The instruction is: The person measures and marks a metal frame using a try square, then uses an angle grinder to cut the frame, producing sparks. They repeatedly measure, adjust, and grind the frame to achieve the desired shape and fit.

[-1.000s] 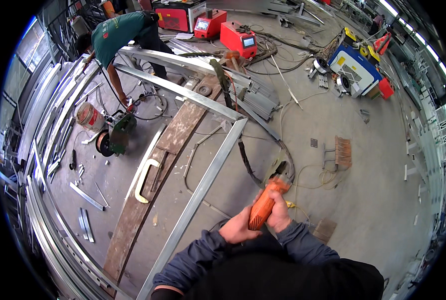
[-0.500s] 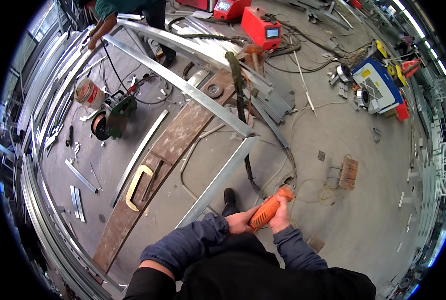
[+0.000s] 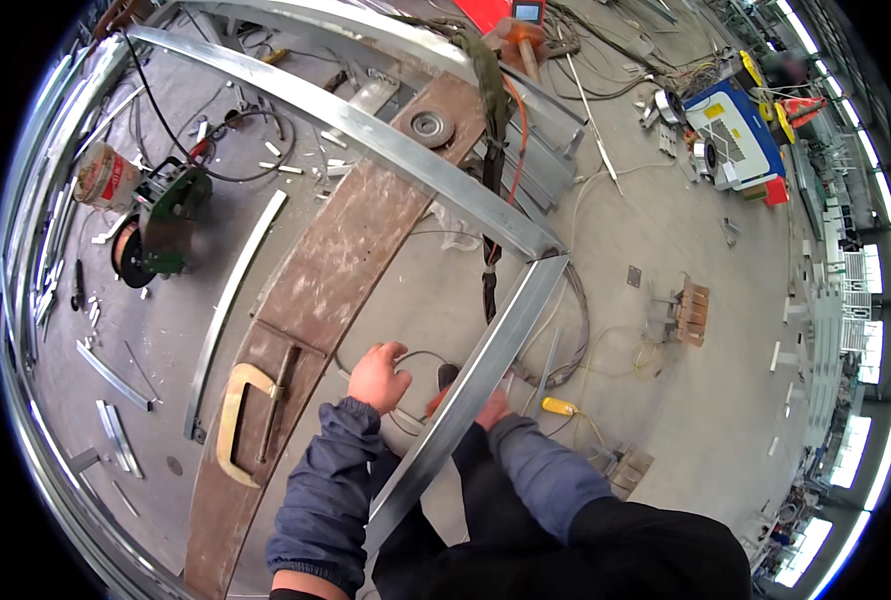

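Observation:
A grey steel tube frame [image 3: 466, 375] runs across in front of me, with its mitred corner at the far end of the near tube. Just left of that tube, my left hand [image 3: 378, 378] is held empty, thumb and fingers apart. My right hand [image 3: 493, 408] is low on the tube's other side; the steel hides its fingers. A small orange part, apparently of the angle grinder [image 3: 436, 402], shows past the tube's left edge near my shoe. Whether my right hand grips it is hidden.
A yellow G-clamp [image 3: 231, 425] lies on the brown steel beam [image 3: 351, 225]. Left stand a wire spool feeder [image 3: 171, 225] and a bucket [image 3: 106, 178]. A yellow-handled corded tool [image 3: 560, 406] lies on the floor at right, near cables. A blue-and-white machine [image 3: 736, 135] stands beyond.
My left hand has let go of the orange grinder and moved left. My right hand has gone down behind the tube. My view has shifted; the other person is out of sight.

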Tool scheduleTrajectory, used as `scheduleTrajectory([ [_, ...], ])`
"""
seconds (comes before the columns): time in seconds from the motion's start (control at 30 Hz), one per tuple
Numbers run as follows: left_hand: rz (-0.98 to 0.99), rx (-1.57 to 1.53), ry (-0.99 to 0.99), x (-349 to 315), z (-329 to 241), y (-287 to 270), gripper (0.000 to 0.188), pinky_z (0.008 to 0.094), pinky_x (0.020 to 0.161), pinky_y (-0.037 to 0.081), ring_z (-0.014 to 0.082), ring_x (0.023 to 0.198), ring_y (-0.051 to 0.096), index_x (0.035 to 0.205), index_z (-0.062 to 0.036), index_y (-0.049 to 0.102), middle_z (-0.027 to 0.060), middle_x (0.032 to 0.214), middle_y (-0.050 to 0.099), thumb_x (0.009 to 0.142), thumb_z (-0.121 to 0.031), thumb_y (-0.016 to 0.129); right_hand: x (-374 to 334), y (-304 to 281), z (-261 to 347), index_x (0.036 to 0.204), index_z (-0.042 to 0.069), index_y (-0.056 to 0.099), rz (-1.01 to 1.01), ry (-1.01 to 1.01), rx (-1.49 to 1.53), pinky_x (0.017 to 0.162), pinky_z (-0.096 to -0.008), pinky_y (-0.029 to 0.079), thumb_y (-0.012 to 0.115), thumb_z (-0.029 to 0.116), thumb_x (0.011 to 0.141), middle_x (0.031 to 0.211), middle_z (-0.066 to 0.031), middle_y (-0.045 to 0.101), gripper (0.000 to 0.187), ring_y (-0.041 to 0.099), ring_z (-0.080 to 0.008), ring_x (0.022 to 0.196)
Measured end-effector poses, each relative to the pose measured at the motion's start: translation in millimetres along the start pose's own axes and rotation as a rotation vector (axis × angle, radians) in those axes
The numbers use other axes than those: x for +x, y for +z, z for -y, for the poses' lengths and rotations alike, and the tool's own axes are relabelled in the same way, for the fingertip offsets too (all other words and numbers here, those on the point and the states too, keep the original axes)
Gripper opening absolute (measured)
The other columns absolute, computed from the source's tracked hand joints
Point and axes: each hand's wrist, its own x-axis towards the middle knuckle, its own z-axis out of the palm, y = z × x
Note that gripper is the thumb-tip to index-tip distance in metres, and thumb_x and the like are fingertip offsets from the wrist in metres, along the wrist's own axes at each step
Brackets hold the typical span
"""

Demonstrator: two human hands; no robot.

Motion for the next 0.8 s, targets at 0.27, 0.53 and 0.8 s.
scheduleTrajectory([
  [0.27,0.324,0.101,-0.069,26,111,67,0.091,0.0488,0.109,0.050,0.0443,0.126,0.061,0.154,-0.0036,0.044,0.0255,0.135,0.064,0.073,-0.020,0.079,29,123,-50,0.146,0.017,0.052,0.045,-0.154,0.266,0.116,-0.0442,0.042,0.077,0.000,0.088,0.134,-0.0086,0.059,0.066,0.055,-0.0245,0.129],
  [0.53,0.136,-0.171,0.052,56,96,88,0.072,0.0477,0.096,0.055,0.0416,0.115,0.067,0.135,-0.0085,0.057,0.0196,0.123,0.070,0.071,-0.022,0.087,35,147,-10,0.121,0.010,0.061,0.166,-0.289,0.041,0.103,-0.0383,0.047,0.077,0.004,0.089,0.109,-0.0011,0.062,0.037,0.060,-0.0166,0.108],
  [0.8,0.144,-0.228,0.199,91,73,115,0.062,0.0464,0.090,0.055,0.0416,0.105,0.068,0.119,-0.0062,0.059,0.0190,0.112,0.071,0.069,-0.023,0.090,43,128,24,0.132,0.008,0.064,0.082,-0.413,0.019,0.107,-0.0376,0.046,0.083,0.004,0.087,0.121,-0.0035,0.065,0.049,0.061,-0.0181,0.117],
])
